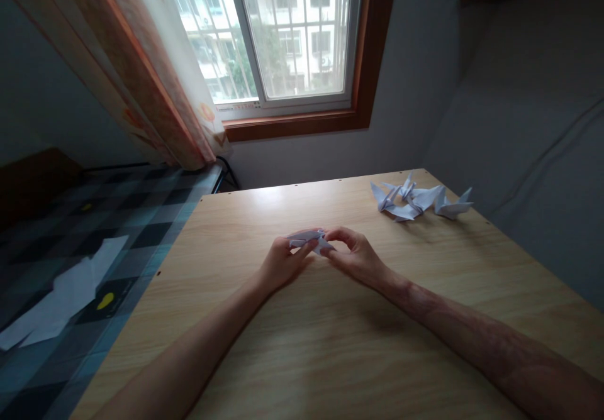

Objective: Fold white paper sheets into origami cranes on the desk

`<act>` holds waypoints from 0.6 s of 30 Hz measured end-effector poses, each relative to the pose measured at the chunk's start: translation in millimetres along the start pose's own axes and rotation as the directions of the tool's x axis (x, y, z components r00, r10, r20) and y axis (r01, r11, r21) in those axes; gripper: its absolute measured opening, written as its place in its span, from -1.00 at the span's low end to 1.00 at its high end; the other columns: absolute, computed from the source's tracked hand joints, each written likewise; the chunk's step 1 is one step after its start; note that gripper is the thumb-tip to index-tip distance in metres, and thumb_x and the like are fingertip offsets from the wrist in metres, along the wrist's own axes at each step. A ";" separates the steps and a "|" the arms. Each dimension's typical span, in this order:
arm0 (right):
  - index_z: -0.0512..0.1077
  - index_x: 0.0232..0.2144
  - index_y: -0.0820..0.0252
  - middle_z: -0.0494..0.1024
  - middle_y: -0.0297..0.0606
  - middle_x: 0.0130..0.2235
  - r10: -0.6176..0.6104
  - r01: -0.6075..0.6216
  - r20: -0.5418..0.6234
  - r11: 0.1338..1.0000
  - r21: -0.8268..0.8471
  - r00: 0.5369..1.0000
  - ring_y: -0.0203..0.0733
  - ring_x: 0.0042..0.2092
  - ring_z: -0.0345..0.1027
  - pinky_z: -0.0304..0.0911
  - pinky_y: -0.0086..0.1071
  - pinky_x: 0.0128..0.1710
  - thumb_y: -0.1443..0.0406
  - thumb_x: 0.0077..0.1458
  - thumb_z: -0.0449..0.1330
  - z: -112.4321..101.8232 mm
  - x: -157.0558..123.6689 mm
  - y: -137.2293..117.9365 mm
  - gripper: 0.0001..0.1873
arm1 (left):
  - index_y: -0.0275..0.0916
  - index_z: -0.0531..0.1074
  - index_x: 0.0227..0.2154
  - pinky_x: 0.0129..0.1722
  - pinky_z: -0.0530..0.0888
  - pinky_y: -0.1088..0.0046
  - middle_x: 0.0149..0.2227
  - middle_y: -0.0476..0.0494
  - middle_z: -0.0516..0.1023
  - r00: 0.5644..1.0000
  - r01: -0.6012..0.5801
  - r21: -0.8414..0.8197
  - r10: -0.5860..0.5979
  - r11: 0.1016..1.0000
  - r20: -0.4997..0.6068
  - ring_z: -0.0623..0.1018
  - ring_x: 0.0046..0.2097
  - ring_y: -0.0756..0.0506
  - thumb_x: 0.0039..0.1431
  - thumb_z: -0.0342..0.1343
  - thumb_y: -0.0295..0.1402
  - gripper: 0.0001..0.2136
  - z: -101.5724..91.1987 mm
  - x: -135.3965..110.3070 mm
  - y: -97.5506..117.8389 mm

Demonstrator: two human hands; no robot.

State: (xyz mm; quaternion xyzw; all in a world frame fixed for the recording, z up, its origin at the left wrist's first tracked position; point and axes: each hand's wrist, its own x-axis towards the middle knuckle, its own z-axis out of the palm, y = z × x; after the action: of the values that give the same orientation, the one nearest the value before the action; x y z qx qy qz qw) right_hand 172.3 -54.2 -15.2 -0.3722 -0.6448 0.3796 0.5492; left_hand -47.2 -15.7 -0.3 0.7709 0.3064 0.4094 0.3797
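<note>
On the counter [302, 344], paper birds [425, 199] are clustered at its far right; to its left, white paper [70, 297] is spread on a bed [153, 215].

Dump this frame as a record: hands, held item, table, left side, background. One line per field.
left_hand: left hand, gripping the left part of the folded paper
right_hand: right hand, thumb and fingers at its right end
held_item: white, folded; finer creases too small to tell
table: light wooden table; white folded paper shapes clustered at far right, exact count unclear
left_side: white paper lying on checked cloth
background: barred window, patterned curtain
</note>
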 end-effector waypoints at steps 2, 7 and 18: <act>0.55 -0.12 0.06 0.75 -0.19 -0.01 0.052 -0.052 0.003 0.997 0.055 0.999 0.01 0.07 0.65 0.51 -0.09 0.17 0.10 0.24 0.45 -0.2 -1.3 2.1 -0.73 | -0.19 0.74 0.03 0.25 0.63 0.12 0.10 -0.26 0.75 1.000 -0.009 0.009 0.009 1.000 -0.001 0.74 0.14 -0.29 0.48 0.22 -0.14 -0.70 -0.1 0.2 1.9; 0.49 -0.04 0.03 0.76 -0.17 -0.01 0.135 -0.144 0.069 0.975 0.167 0.989 0.01 0.01 0.68 0.58 -0.13 0.02 0.06 0.27 0.42 0.0 -2.0 3.3 -0.66 | -0.17 0.77 -0.07 0.13 0.68 0.15 0.06 -0.23 0.77 0.999 -0.051 0.067 0.050 0.996 0.019 0.77 0.05 -0.28 0.46 0.24 -0.16 -0.74 0.2 -0.5 4.0; 0.67 -0.24 0.05 0.68 -0.22 -0.18 -0.053 0.047 -0.065 0.996 -0.080 0.997 -0.08 -0.16 0.52 0.48 -0.20 -0.10 0.06 0.27 0.45 -3.0 2.7 1.0 -0.79 | -0.14 0.70 0.13 0.15 0.69 0.21 0.08 -0.14 0.75 1.000 -0.013 0.093 0.011 0.996 0.026 0.77 0.07 -0.25 0.45 0.26 -0.22 -0.71 2.7 -4.7 5.2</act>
State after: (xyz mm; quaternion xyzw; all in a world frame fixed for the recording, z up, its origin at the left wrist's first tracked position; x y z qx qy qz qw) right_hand 175.1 -51.1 -14.6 -0.3896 -0.6496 0.3275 0.5648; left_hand -46.3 -23.1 1.1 0.7947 0.3157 0.3872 0.3447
